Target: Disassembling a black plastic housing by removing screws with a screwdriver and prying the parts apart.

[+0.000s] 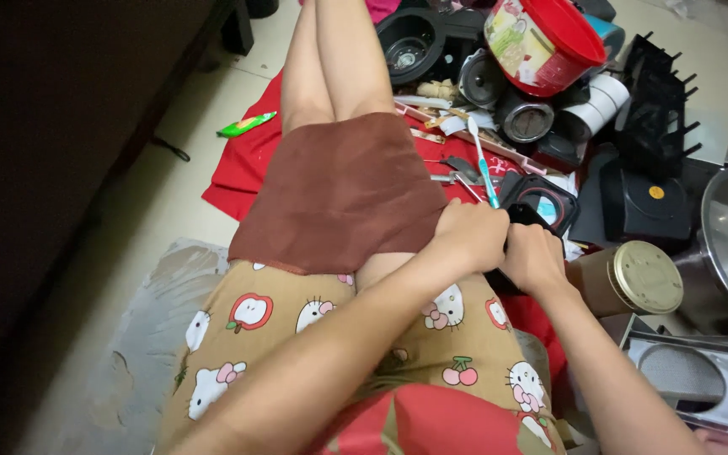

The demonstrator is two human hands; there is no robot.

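From the head camera, your left hand (469,236) and right hand (534,257) are both clamped together on a small black part (522,217), held just off your right thigh above the red cloth (242,168). Your fingers hide most of it, so I cannot tell what kind of part it is.

The risk I see is a slip: if your grip twists, the part could drop into the heap of black appliance pieces at right and be hard to pick out again. The toothbrush (482,160) lies just beyond your knuckles and could be knocked aside. The brown cloth (339,190) on your lap may slide off.

You sit on a pale tiled floor (162,219), a dark piece of furniture at left, a red tub (549,42) topping the far pile, a brass-lidded jar (634,278) near right.
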